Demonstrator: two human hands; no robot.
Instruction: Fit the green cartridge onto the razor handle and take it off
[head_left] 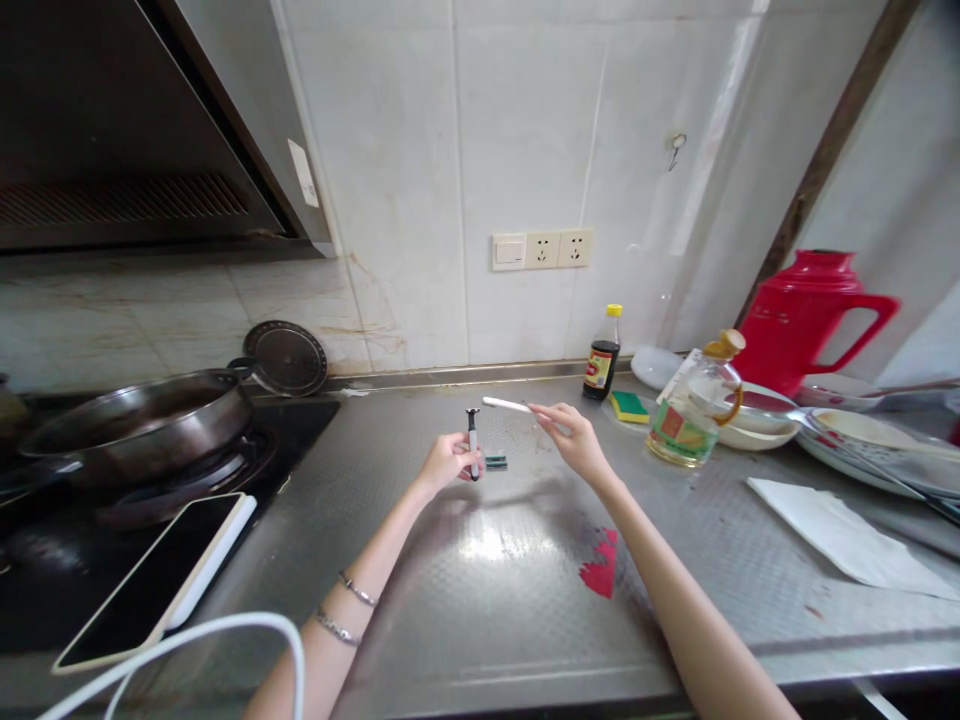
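In the head view, my left hand (452,462) is closed around the grey and black handle of a razor (473,440), held upright with its narrow black head on top. My right hand (568,432) pinches one end of a slim white stick, perhaps a toothbrush (504,404); its other end points left, close to the razor's head but seemingly apart from it. Just right of my left hand, a small dark green and black piece (496,463), maybe a blade cartridge, lies on the metal counter (480,610).
On the left, a pan (142,425) sits on the stove and a phone (157,580) lies in front. To the right stand a soy sauce bottle (601,360), sponge (628,407), oil jug (694,415), red thermos (795,320) and dishes (885,455). A red scrap (601,567) marks the counter.
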